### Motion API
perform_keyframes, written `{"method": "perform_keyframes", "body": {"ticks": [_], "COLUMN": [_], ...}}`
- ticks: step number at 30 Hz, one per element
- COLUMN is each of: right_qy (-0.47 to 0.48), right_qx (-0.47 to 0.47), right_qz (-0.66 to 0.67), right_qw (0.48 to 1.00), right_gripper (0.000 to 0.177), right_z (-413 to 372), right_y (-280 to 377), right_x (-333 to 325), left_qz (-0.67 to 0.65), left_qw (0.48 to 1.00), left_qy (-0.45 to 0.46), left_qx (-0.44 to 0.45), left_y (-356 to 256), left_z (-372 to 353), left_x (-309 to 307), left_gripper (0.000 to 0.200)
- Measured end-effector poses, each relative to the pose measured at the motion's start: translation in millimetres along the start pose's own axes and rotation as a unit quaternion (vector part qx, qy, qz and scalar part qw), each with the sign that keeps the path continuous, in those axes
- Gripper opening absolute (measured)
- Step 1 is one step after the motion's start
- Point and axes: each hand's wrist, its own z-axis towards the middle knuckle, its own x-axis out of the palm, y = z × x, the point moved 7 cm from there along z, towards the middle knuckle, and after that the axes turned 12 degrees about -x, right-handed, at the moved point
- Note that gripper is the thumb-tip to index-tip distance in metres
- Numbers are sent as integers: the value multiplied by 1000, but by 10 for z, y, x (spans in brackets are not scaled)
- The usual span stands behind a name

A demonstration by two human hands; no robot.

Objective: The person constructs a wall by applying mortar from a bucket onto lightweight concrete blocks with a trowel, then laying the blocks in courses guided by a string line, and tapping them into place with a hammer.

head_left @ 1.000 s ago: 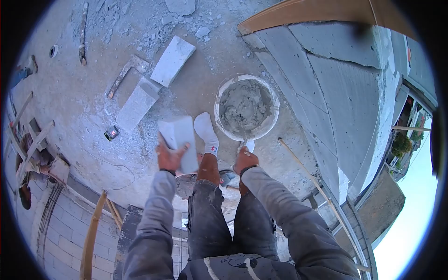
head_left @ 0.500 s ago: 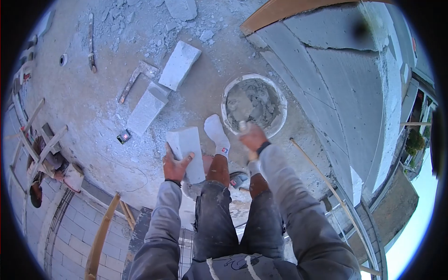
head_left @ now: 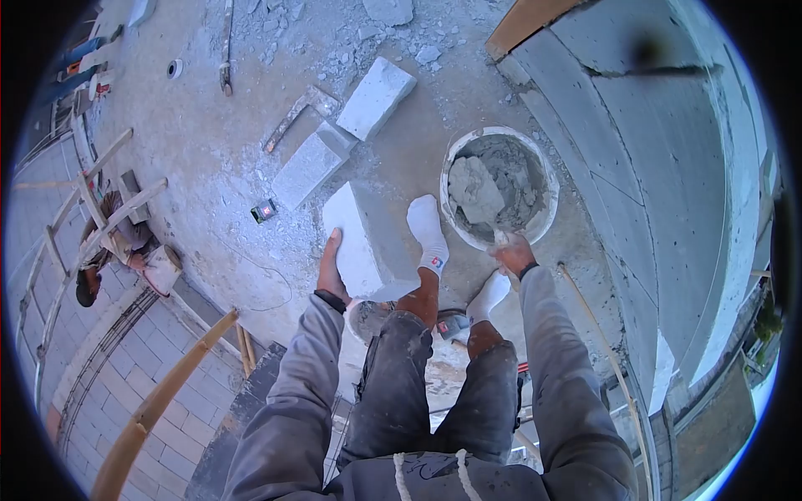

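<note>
My left hand [head_left: 332, 265] grips the lower left side of a white block [head_left: 368, 242], which is tilted and raised beside my left leg. At the near rim of a round bucket [head_left: 552, 200], my right hand [head_left: 513, 254] is closed around the handle of a trowel [head_left: 503, 235]. A thick lump of grey mortar [head_left: 476, 190] lies inside the bucket, seemingly on the trowel's blade, which is hidden beneath it. More rough mortar [head_left: 522, 179] fills the bucket around it.
Two more white blocks [head_left: 376, 98] [head_left: 311, 165] lie ahead, near a metal square [head_left: 290, 119]. A tape measure [head_left: 263, 210] is on the dusty floor. At the left, another person [head_left: 113, 225] is by wooden rails. Grey panels [head_left: 643, 192] stand at the right.
The block in my left hand has been lifted and turned. My right hand has closed in at the bucket's rim, and a mortar lump now shows there. The view has shifted.
</note>
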Motion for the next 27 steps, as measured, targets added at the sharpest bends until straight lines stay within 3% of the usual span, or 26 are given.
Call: {"method": "perform_keyframes", "body": {"ticks": [4,7,11,13,15,18,21,25,27], "right_qy": [40,25,7,-102,-126,-210,-282,-340,-348], "right_qx": [-3,-53,-155,-322,-327,-361,-394,-480,-493], "right_qz": [75,54,-50,-266,-257,-361,-419,-383,-398], "right_qw": [996,997,987,903,901,834,768,712,691], "right_gripper": [24,21,35,45,41,25,24,18,20], "right_z": [-310,-798,-1575,-2008,-2469,-3230,-3829,-4662,-4967], "right_y": [-18,257,865,1280,1603,2091,2279,2640,2779], "right_x": [-115,-340,-676,-899,-1000,-1120,-1121,-1018,-1044], "left_qz": [-4,26,117,70,74,45,-21,-10,15], "left_qw": [1000,999,987,986,977,952,933,914,903], "left_qy": [15,37,100,153,196,298,355,390,424], "left_qx": [8,18,40,12,37,48,46,115,69], "left_y": [213,312,515,707,808,981,1102,1050,1012], "left_z": [-115,-248,-758,-1171,-1512,-2273,-2936,-3842,-4008], "left_x": [151,352,854,1218,1450,1989,2340,2702,2809], "left_gripper": [58,60,68,64,60,55,55,54,55]}}
